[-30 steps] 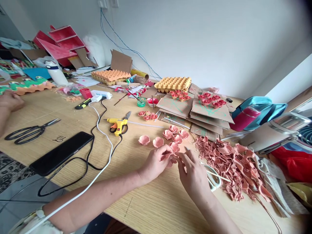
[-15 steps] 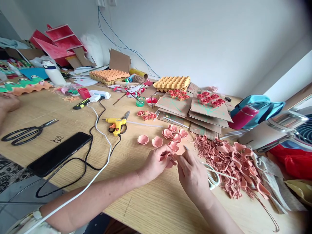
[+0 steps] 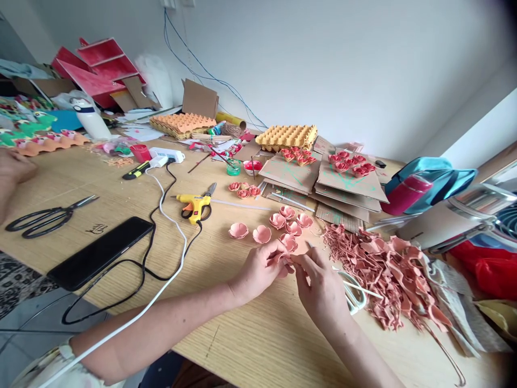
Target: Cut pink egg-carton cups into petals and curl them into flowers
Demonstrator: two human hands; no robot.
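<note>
My left hand is closed in a pinch on a small pink paper flower, partly hidden by the fingers. My right hand is closed too, its fingertips meeting the flower's edge. A thin pale stick runs out from behind the right hand and appears held in it; its front end is hidden. White-handled scissors lie beside and partly under that hand. Just beyond the fingers sit several cupped pink flowers, with two more, one a pink flower, to the left.
Pink cardboard scraps heap at right. A yellow glue gun, a phone and black scissors lie left, with cables crossing the table. Cardboard sheets carry red flowers. Another person's hand rests at far left.
Both hands stay almost in place around the flower. The far end of the pale stick has shifted slightly left. The whole view has moved a little.
</note>
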